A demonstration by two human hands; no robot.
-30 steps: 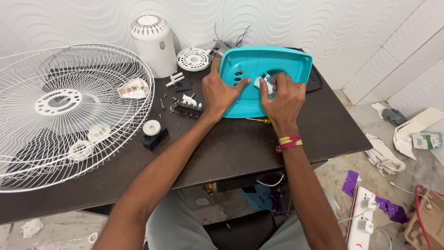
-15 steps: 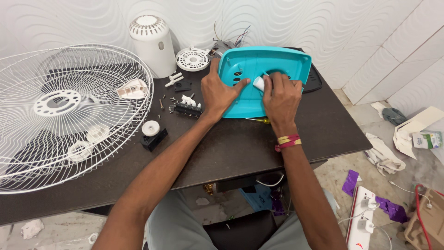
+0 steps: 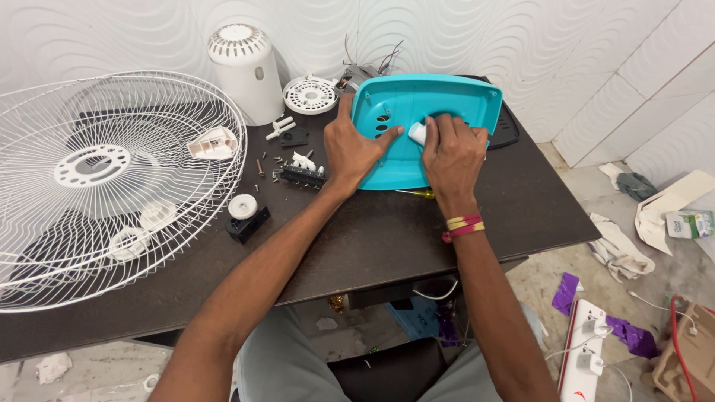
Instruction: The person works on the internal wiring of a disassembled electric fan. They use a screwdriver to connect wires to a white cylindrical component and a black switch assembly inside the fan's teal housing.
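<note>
A turquoise plastic fan base cover [image 3: 436, 100] lies hollow side up on the dark table [image 3: 387, 238]. My left hand [image 3: 350, 145] grips its left edge, thumb resting inside near several round holes. My right hand [image 3: 450, 152] rests inside the cover, fingers closed around a small white plastic part [image 3: 417, 132]. A yellow-handled screwdriver [image 3: 417, 193] pokes out from under the cover's near edge.
A large white wire fan guard [image 3: 104, 179] fills the table's left side. A white motor housing [image 3: 242, 71], a round vented cap [image 3: 310, 94], a black switch block [image 3: 302, 175], a white knob on a black part [image 3: 244, 212] and loose screws lie between. Cloths and a power strip [image 3: 585, 357] are on the floor.
My right hand has shifted slightly left inside the cover, and the white part now shows between its thumb and fingers. My left hand stays on the cover's edge.
</note>
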